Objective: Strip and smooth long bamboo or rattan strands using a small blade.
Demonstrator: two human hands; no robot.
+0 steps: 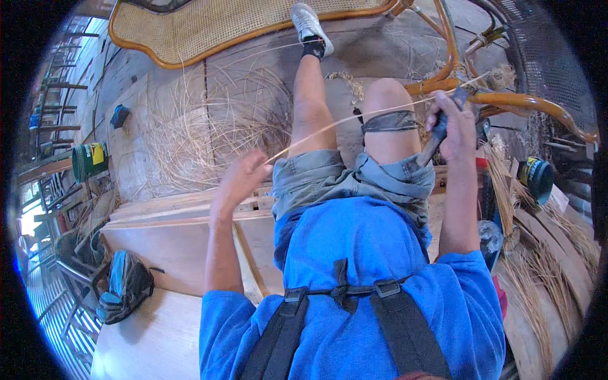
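Observation:
A thin, pale rattan strip (pixel 345 118) stretches in a bow above my thighs. My left hand (pixel 244 177), slightly blurred, pinches its lower end on the left side. At the other end my right hand (pixel 457 130) is wrapped round a dark-handled tool (pixel 438 134), whose exact kind I cannot make out. The strip passes at the right thumb and fingers, and its tip sticks out beyond them. Just past that hand stands a glossy brown rattan furniture frame (pixel 532 101). A black band (pixel 391 121) is round my right leg near the knee.
Loose cane strips (pixel 215 126) lie tangled on the boards at the left. A woven cane panel with a brown rim (pixel 190 31) lies ahead. Green tubs (pixel 88 161) stand on both sides, a backpack (pixel 125 288) at lower left, and fibre bundles (pixel 532 304) at right.

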